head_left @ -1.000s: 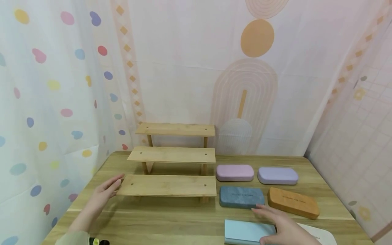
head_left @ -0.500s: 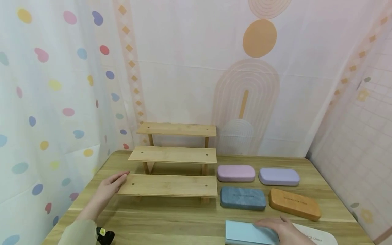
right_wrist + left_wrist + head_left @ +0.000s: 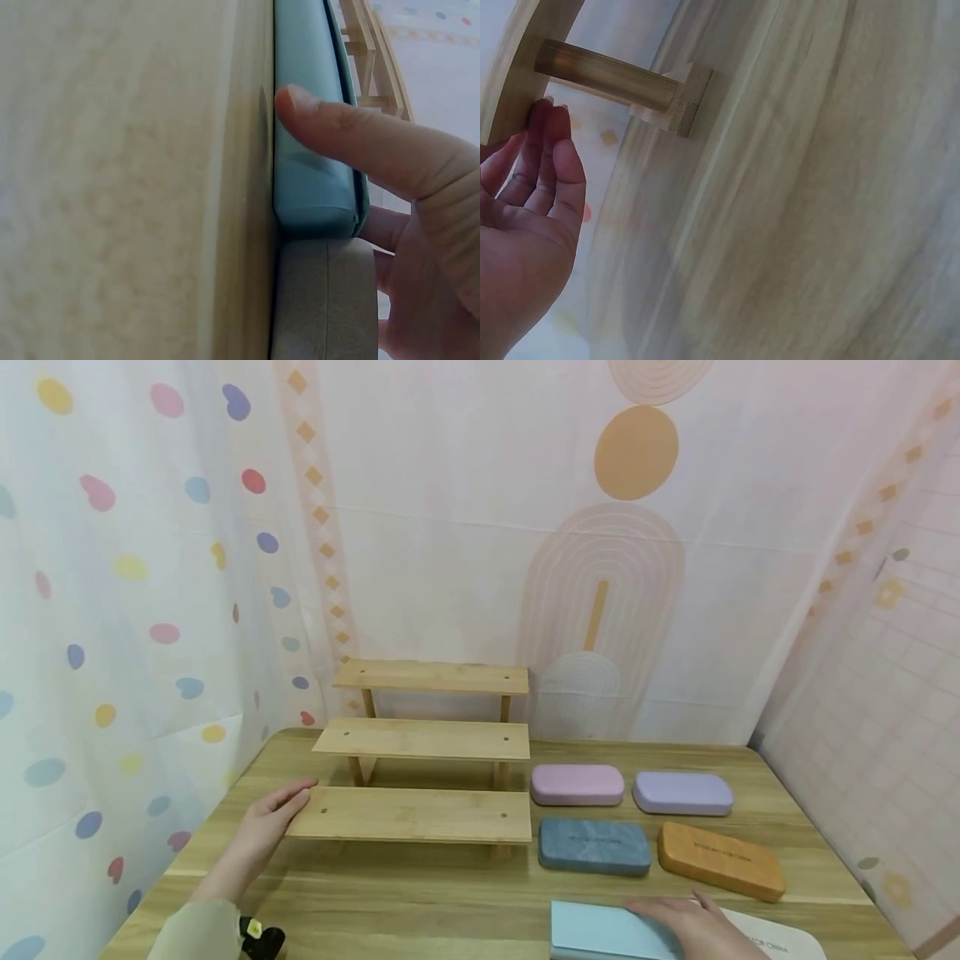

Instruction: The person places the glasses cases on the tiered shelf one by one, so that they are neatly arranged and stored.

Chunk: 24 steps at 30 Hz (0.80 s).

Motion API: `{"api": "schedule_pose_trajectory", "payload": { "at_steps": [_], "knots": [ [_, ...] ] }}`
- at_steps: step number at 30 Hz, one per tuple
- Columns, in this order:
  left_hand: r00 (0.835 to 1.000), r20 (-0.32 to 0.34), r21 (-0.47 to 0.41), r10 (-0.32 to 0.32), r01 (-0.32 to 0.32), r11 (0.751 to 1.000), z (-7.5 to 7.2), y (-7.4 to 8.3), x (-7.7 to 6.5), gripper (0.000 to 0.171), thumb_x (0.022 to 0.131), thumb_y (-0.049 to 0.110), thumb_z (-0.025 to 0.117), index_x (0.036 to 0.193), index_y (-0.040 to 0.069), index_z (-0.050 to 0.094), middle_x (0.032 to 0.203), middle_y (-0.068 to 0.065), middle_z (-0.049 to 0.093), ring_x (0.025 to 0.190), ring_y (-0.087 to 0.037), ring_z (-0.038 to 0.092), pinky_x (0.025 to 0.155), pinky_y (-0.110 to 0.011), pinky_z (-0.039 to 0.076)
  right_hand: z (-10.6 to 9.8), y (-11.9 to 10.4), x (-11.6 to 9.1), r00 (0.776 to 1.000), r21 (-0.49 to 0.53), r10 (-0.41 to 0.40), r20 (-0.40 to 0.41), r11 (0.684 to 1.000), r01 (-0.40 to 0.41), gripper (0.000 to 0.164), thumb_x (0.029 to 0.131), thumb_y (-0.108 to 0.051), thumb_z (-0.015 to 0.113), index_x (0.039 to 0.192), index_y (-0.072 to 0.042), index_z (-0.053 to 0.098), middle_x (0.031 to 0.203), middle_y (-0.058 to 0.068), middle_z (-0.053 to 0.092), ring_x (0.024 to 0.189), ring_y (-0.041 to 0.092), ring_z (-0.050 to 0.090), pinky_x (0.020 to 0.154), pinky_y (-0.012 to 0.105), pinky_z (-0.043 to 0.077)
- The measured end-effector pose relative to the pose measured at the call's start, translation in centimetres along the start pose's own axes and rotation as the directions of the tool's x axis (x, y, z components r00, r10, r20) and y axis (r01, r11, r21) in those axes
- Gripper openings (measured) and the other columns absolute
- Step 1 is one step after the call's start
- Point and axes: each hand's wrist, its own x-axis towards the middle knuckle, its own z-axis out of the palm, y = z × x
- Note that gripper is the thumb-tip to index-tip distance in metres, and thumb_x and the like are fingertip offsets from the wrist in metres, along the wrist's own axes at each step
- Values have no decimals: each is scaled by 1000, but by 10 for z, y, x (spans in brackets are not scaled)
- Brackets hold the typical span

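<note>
The left hand (image 3: 264,831), left of centre in the head view's lower half, pinches the left end of the lowest board (image 3: 412,816) of a three-step wooden stand (image 3: 420,739); the left wrist view shows its fingertips against the underside, near a wooden leg (image 3: 607,73). The right hand (image 3: 697,931), at the bottom edge right of centre, grips a light blue case (image 3: 603,932), with the thumb lying across the case's side in the right wrist view and the other fingers partly hidden behind it. The case lies at the bottom of the head view, its lower edge cut off by the frame. A white case (image 3: 791,937) with lettering lies just beside it, partly behind the hand in the lower right corner.

Above these, in the right half, a dark blue case (image 3: 594,846) lies left of an orange case (image 3: 722,862); farther up, a pink case (image 3: 577,785) lies left of a lavender case (image 3: 683,793). All rest on a wood-grain surface (image 3: 420,897). A patterned curtain (image 3: 450,568) fills the upper frame; a pale sleeve (image 3: 197,931) shows at lower left.
</note>
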Motion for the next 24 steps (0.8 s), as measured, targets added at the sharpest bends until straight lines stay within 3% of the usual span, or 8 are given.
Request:
{"api": "schedule_pose_trajectory", "payload": {
  "at_steps": [4,9,12,15,17,19,24],
  "knots": [
    [1000,-3,-3,0,0,1000,1,-1,1,73,97,54,48,149,3,36,155,-18,26,137,-37,28,103,-36,35,0,1,-1,1000,-18,-3,-20,1000,3,79,71,-63,76,137,-26,55,125,-7,61,112,22,58,81,79,31],
    [1000,-8,-12,3,-3,1000,0,-2,3,72,97,54,48,148,3,37,154,-17,28,135,-34,31,84,-12,38,0,4,0,1000,-4,-15,-17,1000,15,78,71,-60,78,136,-24,56,125,-8,61,113,21,58,82,78,32],
    [1000,-1,-63,-9,9,998,1,-2,4,71,97,52,49,148,5,38,152,-21,30,122,-26,48,81,-17,46,1,7,0,998,-17,-49,-32,999,48,77,71,-59,79,135,-22,57,124,-7,62,111,20,58,80,77,34],
    [1000,-1,-122,-23,23,992,1,-3,4,67,98,49,52,148,6,40,140,-16,45,98,-16,59,71,-26,53,2,10,0,996,-24,-77,-49,997,76,78,70,-59,79,135,-21,58,123,-8,62,110,19,59,79,76,35],
    [1000,-5,-151,-27,26,988,1,-3,3,65,98,48,53,147,7,42,131,-11,51,83,-12,59,63,-29,53,2,12,1,994,-25,-91,-55,996,90,79,70,-59,80,134,-19,58,123,-8,63,110,18,60,78,76,36],
    [1000,-10,-148,-21,19,989,0,-4,2,64,98,47,53,146,7,43,125,-4,53,78,-14,57,58,-28,51,2,13,2,994,-8,-93,-49,996,92,79,70,-58,80,134,-18,59,123,-9,63,110,18,60,78,76,35],
    [1000,-8,-152,-16,14,988,-1,-4,2,62,98,46,53,146,8,43,123,-1,54,70,-13,54,56,-27,49,-1,14,3,996,43,-85,-31,995,86,72,74,-51,79,133,-14,60,123,-7,63,110,16,60,80,77,34]
  ]
}}
